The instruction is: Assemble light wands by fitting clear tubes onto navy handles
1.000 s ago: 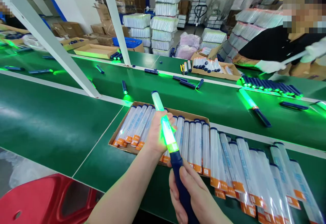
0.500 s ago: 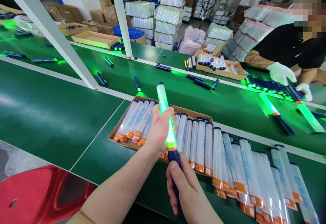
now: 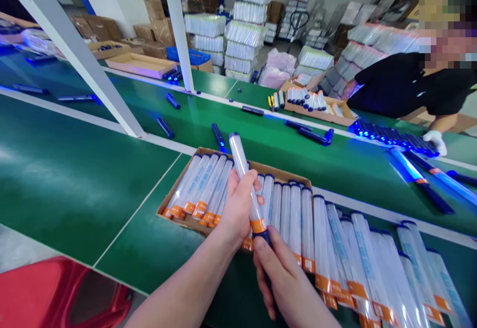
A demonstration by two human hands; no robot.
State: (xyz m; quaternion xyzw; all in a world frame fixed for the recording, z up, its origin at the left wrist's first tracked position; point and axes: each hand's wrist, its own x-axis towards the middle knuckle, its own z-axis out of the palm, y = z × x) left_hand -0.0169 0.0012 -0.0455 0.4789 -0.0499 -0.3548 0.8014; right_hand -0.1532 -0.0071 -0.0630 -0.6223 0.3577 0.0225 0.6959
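Observation:
A light stick (image 3: pixel 239 152) with a white translucent tube, an orange band and a dark blue handle slants up in front of me, unlit. My left hand (image 3: pixel 238 204) wraps round the middle of its tube. Lower down, my right hand (image 3: pixel 278 263) grips the dark handle, most of which it hides. Just behind the hands lies a shallow cardboard box (image 3: pixel 186 224) holding a row of white tubes (image 3: pixel 205 181) with dark caps and orange bands. More tubes of the same kind (image 3: pixel 368 263) lie in a loose pile to the right of the box.
Dark blue handles (image 3: pixel 311 135), some glowing blue, lie along the green conveyor belt (image 3: pixel 197 119). At right a co-worker's gloved hand (image 3: pixel 436 142) touches a row of handles. White posts (image 3: pixel 85 64) rise at left. A red stool (image 3: pixel 33 293) stands lower left.
The stick in my hands has gone from glowing green to unlit. Lights on the belt have turned from green to blue. Handles on the belt have shifted right, and one co-worker's hand has drawn back.

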